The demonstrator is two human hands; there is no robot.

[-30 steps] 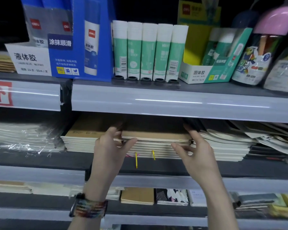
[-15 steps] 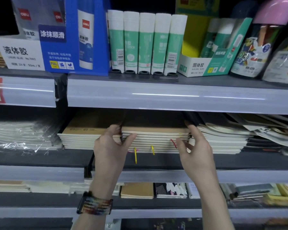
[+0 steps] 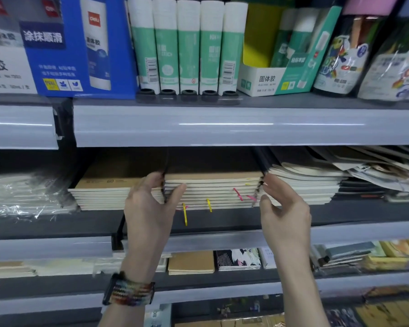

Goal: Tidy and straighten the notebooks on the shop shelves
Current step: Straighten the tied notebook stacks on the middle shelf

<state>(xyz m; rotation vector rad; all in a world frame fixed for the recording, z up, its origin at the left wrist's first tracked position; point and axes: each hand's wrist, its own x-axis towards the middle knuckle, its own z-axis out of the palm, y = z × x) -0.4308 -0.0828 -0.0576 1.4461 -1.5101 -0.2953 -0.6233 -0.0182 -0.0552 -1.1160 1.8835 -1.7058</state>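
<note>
The middle stack of notebooks (image 3: 213, 192) lies flat on the middle shelf (image 3: 57, 223), kraft cover on top and cream page edges facing out, between a left stack (image 3: 109, 192) of the same brown kind and a right stack (image 3: 302, 185) of paler books that sits less square. The left hand (image 3: 149, 208) grips its left front corner, fingers tucked into the gap beside the neighbouring pile and thumb pressed on the page edges; the right hand (image 3: 286, 208) is open, straight fingers laid against the right end, thumb apart. Thin softcover books like these are probably light singly but weighty together, and the smooth covers would likely let them slide askew, so squeezing both ends and tapping the front edge seems the best hold, rather than lifting by the top cover. Yellow ribbon markers (image 3: 185, 214) and a pink ribbon (image 3: 237, 193) dangle from the pages and could snag. Readable print is scarce: "60" on the left pile's cover, other marks too small. On the shelf above, a blue box (image 3: 64, 43) reads "涂抹顺滑", a row of green-and-white glue sticks (image 3: 188, 46) shows barcodes, and a white-and-green carton (image 3: 267, 79) reads "固体胶"; the red logos are too blurred to be sure of. Plastic-wrapped packs (image 3: 21, 197) lie far left, and a woven wristband (image 3: 130, 292) circles the left wrist.
</note>
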